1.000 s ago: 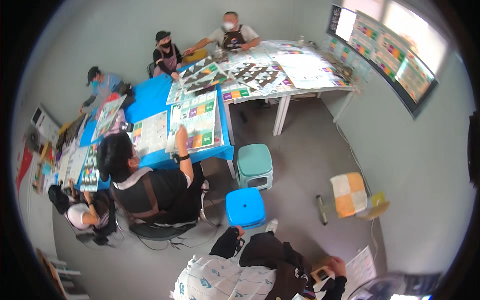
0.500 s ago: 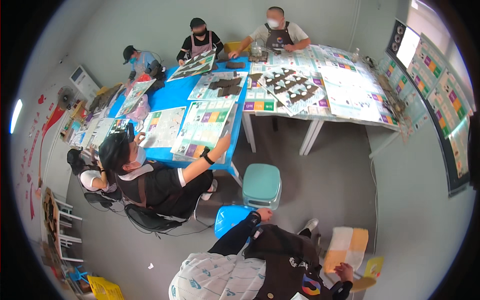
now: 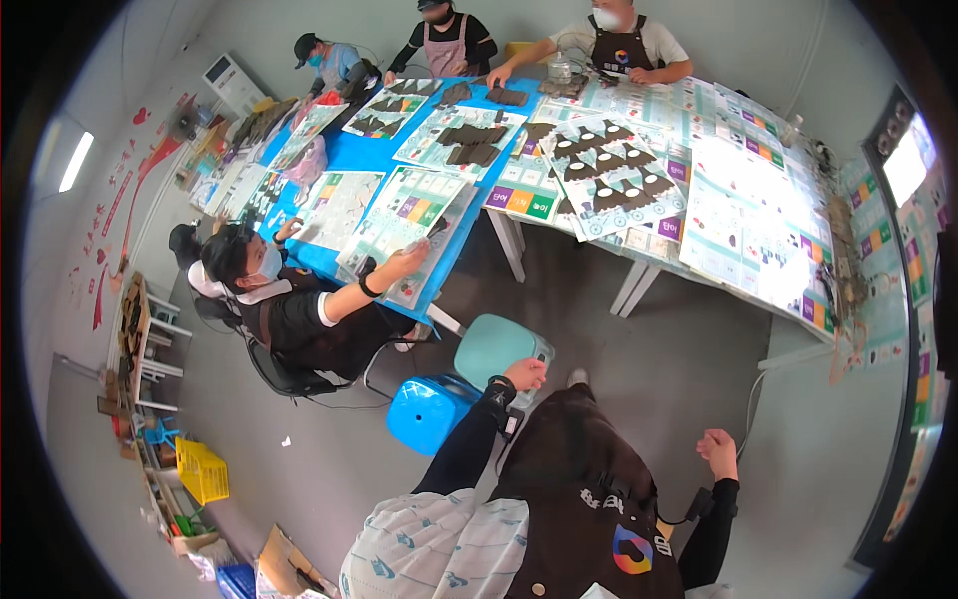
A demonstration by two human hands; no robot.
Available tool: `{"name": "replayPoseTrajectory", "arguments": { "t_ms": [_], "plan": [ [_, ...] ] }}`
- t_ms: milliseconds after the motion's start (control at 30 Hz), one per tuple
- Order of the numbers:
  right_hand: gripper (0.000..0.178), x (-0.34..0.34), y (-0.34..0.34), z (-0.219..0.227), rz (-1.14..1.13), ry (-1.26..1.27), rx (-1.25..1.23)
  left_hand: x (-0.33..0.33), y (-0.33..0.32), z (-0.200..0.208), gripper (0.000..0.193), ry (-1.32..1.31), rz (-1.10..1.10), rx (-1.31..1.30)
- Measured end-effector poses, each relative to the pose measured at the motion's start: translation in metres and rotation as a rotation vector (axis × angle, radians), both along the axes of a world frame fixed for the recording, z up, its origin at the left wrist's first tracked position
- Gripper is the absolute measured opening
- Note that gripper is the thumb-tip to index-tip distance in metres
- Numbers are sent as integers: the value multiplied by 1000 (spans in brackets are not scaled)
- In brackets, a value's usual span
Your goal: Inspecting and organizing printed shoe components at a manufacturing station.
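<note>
My left hand (image 3: 526,374) hangs over the teal stool (image 3: 489,349), its fingers loosely curled and nothing seen in them. It is the nearest thing to that stool; I cannot tell whether they touch. The blue stool (image 3: 429,411) stands just left of my forearm. Off to the right, above the grey floor, my right hand (image 3: 717,454) is held apart from everything, fingers also curled in with no object visible. A dark apron (image 3: 574,459) covers my front between the arms.
Ahead stand a blue-covered table (image 3: 344,150) and a sheet-covered table (image 3: 619,240), with dark cut pieces (image 3: 609,165) on printed boards. A seated person (image 3: 289,299) works at the left; several others sit behind. A yellow basket (image 3: 203,471) is at lower left.
I have moved forward toward the tables. My right hand has risen and come ahead, and the cushioned chair beside it has mostly left view. My left hand is further over the teal stool.
</note>
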State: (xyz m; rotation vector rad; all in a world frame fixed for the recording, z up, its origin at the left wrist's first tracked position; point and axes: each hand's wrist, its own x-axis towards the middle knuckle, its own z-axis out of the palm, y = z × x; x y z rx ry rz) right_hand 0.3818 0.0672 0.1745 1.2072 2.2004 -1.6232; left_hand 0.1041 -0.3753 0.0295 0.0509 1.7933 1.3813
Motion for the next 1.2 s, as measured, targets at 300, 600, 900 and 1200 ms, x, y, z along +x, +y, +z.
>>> {"name": "replayPoseTrajectory", "arguments": {
  "t_ms": [300, 600, 900, 1200],
  "plan": [
    [17, -148, 82, -39, 240, -72, -139, -131, 6, -25, 23, -362, 1125, 611],
    [19, -367, 69, 10, 580, -117, -212, -256, -11, 34, 27, -174, 1627, 671],
    [33, -582, -126, 37, 813, -64, -903, -289, -39, 25, 25, -81, 1813, 649],
    [23, -709, -372, -66, 465, -162, -1104, -321, -85, -29, 30, 152, 2100, 434]
  ]
}}
